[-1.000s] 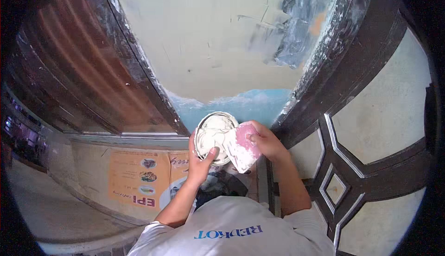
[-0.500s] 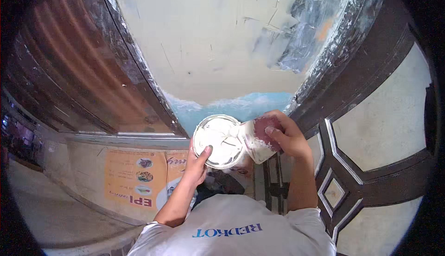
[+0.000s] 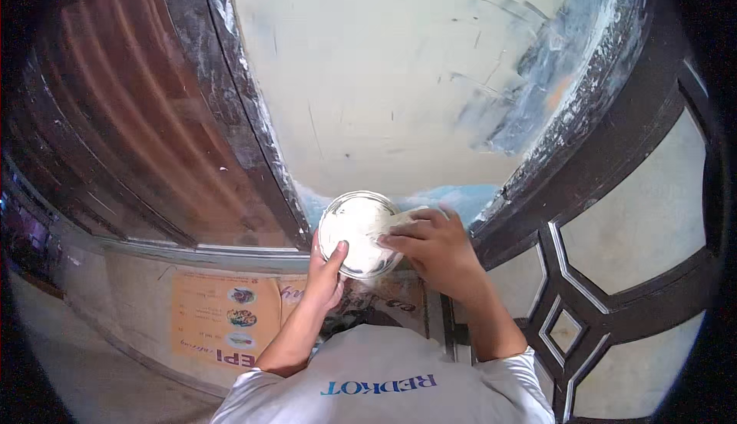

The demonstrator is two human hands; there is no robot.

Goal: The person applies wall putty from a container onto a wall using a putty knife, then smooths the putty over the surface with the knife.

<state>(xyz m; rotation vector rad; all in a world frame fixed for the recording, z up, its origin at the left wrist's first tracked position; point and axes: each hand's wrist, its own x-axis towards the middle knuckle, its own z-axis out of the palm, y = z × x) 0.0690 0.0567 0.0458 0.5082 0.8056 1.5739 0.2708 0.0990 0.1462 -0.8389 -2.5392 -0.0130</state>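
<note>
My left hand (image 3: 325,272) grips a round, shiny metal tin (image 3: 367,193) from its left side, the thumb lying over the rim. White putty (image 3: 355,221) is smeared across the inside of the tin. My right hand (image 3: 444,256) is closed on a flat putty scraper (image 3: 413,214) at the tin's right edge. The scraper is turned nearly edge-on, and most of it is hidden behind my fingers. Its putty-covered edge and my fingertips are at the tin's rim; whether they touch the putty I cannot tell.
A pale panel (image 3: 384,78) rises in front, with grey-blue smeared patches at its right. Dark, paint-flecked frames (image 3: 257,140) flank it. Brown boarding (image 3: 146,132) stands at left, a dark lattice with pale panels (image 3: 637,201) at right. An orange printed poster (image 3: 207,313) lies below left.
My right hand has moved left to the tin and turned over. The scraper's dark red face was visible before; now mainly its edge shows. The view has shifted slightly; my left hand still holds the tin.
</note>
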